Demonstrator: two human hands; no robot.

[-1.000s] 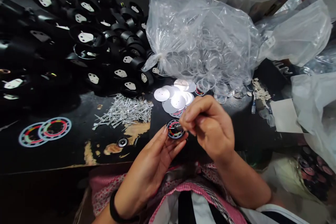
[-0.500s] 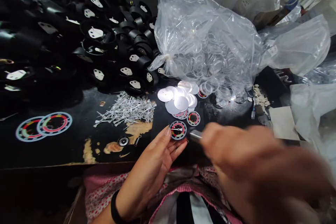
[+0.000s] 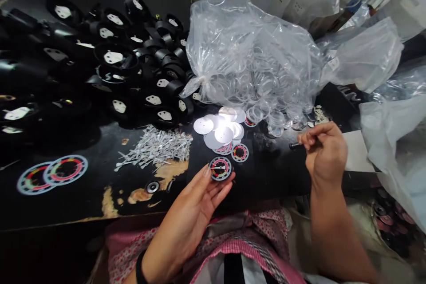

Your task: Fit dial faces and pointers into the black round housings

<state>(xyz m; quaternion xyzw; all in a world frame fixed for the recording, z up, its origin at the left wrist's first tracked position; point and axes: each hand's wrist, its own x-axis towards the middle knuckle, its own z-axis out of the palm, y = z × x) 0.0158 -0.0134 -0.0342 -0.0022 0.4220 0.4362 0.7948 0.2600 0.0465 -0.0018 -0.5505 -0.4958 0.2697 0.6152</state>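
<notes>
My left hand [image 3: 193, 211] holds a small round gauge dial [image 3: 220, 168] at its fingertips, face up, with a thin pointer on it. My right hand [image 3: 324, 151] is out to the right over the black table [image 3: 83, 195], fingers closed round a small dark metal tool [image 3: 294, 145] whose tip points left. A pile of silver pointers [image 3: 156, 147] lies left of the dial. Blank silver discs [image 3: 218, 128] and a second printed dial [image 3: 240, 152] lie just beyond it.
A clear bag of transparent round lenses [image 3: 253, 57] sits behind the discs. Several black gauge housings [image 3: 116, 57] crowd the back left. Two larger printed dials [image 3: 51, 173] lie at the left. More plastic bags [image 3: 389, 142] fill the right side, and a white card [image 3: 357, 155] lies by my right hand.
My right hand has pulled the tool away from the dial and swung out to the right. The left hand kept the dial in place, and the pointer now shows on its face.
</notes>
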